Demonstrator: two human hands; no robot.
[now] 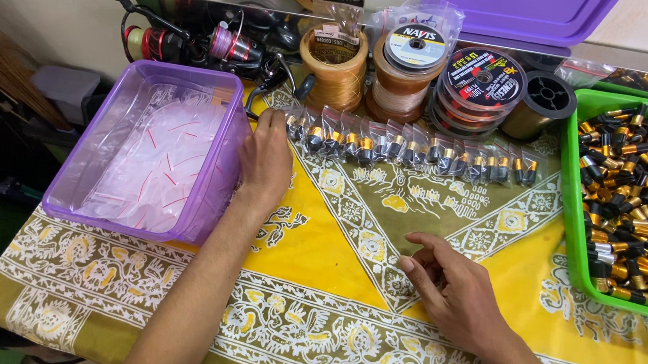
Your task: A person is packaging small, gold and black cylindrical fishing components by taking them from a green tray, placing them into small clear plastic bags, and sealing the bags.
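The row of small clear bags, each holding a black-and-gold cylinder, lies on the yellow patterned cloth that covers the desk; its long axis runs left to right, sloping slightly down toward the right. Which way each cylinder points inside its bag is hard to make out. The left hand rests at the left end of this row, fingers together and flat, fingertips touching the first bag; whether it pinches anything cannot be told. The right hand lies on the cloth well below the row, fingers loosely curled and slightly apart, holding nothing visible.

Left of the row, just beside the left hand, stands a purple plastic tub with a heap of empty clear bags inside. Right of the row a green tray full of loose black-and-gold cylinders is cut off by the picture's edge. Behind the row stand spools of fishing line, partly wrapped in plastic, and a fishing reel lies behind the tub. A purple lid is cropped at the top.
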